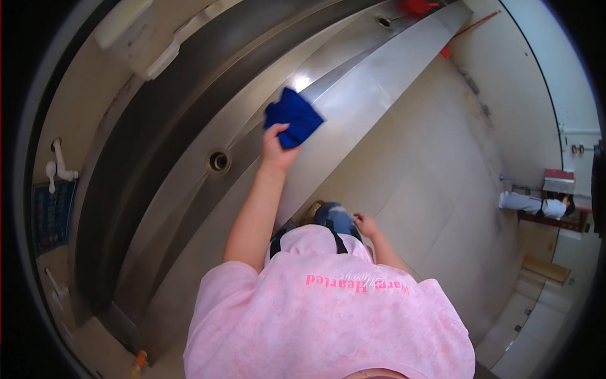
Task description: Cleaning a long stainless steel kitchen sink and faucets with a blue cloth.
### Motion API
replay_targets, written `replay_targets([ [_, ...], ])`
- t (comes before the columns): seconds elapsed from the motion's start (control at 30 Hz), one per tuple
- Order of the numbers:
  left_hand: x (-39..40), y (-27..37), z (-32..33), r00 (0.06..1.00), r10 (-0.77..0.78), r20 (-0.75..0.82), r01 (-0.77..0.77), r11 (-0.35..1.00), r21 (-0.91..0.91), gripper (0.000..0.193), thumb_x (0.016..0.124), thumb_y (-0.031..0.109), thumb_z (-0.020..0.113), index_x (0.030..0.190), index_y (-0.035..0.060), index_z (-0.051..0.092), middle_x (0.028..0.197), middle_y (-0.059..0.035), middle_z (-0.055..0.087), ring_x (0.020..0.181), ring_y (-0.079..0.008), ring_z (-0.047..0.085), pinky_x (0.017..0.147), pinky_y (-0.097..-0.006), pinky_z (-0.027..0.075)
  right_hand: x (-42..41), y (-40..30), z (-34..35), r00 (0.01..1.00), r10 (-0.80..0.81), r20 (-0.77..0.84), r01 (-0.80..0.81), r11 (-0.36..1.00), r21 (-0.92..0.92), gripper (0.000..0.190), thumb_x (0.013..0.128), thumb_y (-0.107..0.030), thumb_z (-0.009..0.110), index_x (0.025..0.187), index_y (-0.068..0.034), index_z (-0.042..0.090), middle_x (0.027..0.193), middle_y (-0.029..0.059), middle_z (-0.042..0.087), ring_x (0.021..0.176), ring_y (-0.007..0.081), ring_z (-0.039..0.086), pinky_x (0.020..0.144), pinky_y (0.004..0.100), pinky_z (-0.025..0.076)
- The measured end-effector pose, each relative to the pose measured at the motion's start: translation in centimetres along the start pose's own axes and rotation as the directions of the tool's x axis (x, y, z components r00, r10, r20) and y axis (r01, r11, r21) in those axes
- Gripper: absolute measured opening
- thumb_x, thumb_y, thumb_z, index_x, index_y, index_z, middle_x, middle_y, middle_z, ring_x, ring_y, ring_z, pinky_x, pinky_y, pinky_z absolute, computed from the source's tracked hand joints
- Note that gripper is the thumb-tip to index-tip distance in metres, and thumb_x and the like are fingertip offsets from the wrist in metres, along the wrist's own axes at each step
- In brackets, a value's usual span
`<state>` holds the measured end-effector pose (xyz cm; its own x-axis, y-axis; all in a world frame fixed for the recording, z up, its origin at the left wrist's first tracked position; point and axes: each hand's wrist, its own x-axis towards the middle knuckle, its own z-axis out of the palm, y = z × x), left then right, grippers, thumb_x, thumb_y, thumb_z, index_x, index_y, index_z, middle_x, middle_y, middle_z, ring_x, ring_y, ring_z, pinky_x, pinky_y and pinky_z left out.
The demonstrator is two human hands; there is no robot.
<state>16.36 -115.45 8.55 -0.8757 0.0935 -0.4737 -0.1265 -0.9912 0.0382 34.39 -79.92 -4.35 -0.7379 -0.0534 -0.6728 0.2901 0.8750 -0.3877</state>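
Observation:
My left hand (279,149) is shut on a dark blue cloth (296,116), with the thumb lying over its lower edge. The cloth is over the near rim of a long stainless steel trough sink (364,90); whether it touches the metal is hard to tell. Below and left of the cloth is a round drain hole (218,162) in the trough. My right hand (365,224) hangs low beside my knee, its fingers loosely apart and no object visible in it.
A red object (416,6) lies at the trough's far end, near a second drain (384,22). White pipe fittings (60,166) stick out of the left wall. An orange bottle (138,362) stands at the lower left. Far right, another person (539,206) is near a red and grey box (559,181).

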Motion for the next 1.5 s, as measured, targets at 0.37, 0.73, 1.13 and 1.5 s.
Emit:
replay_targets([
  [0.37, -3.5, 1.1, -12.6, 0.834, 0.306, -0.459, 0.007, 0.826, 0.563, 0.023, 0.088, 0.014, 0.05, 0.11, 0.0064, 0.052, 0.101, -0.0094, 0.06, 0.097, -0.022, 0.058, 0.083, -0.0331, 0.045, 4.7, -19.5, -10.4, 0.887, -0.377, -0.267, 0.382, 0.923, -0.036, 0.03, 0.086, -0.016, 0.053, 0.113, -0.003, 0.057, 0.105, 0.018, 0.061, 0.092, 0.0318, 0.061, 0.08, 0.0366, 0.048],
  [0.73, -3.8, 7.8, -15.2, 0.45, 0.886, -0.115, 0.446, -0.111, 0.888, 0.037, 0.09, 0.03, 0.05, 0.117, 0.0046, 0.05, 0.105, -0.0095, 0.062, 0.099, -0.0293, 0.058, 0.082, -0.04, 0.046, 14.4, -27.7, -8.1, 0.53, -0.826, -0.191, 0.645, 0.539, -0.542, 0.057, 0.08, -0.018, 0.058, 0.133, -0.008, 0.041, 0.138, 0.0109, 0.04, 0.127, 0.0276, 0.038, 0.103, 0.0403, 0.032],
  [1.13, -2.2, 5.6, -14.1, 0.241, 0.971, 0.009, 0.734, -0.188, 0.653, 0.029, 0.09, 0.039, 0.047, 0.089, 0.0153, 0.064, 0.081, -0.0024, 0.067, 0.074, -0.0267, 0.063, 0.062, -0.0403, 0.048, 29.5, -17.1, -27.0, 0.697, -0.393, -0.6, -0.007, 0.832, -0.554, 0.056, 0.092, -0.034, 0.042, 0.141, -0.01, 0.029, 0.147, 0.0099, 0.028, 0.135, 0.0287, 0.027, 0.105, 0.0492, 0.027],
  [1.5, -2.5, 5.9, -14.2, 0.165, 0.986, 0.001, 0.805, -0.136, 0.577, 0.024, 0.086, 0.031, 0.048, 0.076, 0.0121, 0.06, 0.073, -0.0103, 0.065, 0.069, -0.0353, 0.061, 0.06, -0.0458, 0.047, 16.9, -25.8, -12.2, 0.52, -0.847, 0.11, 0.755, 0.396, -0.523, 0.062, 0.082, -0.029, 0.053, 0.136, -0.004, 0.035, 0.143, 0.0127, 0.034, 0.133, 0.0284, 0.031, 0.109, 0.045, 0.02],
])
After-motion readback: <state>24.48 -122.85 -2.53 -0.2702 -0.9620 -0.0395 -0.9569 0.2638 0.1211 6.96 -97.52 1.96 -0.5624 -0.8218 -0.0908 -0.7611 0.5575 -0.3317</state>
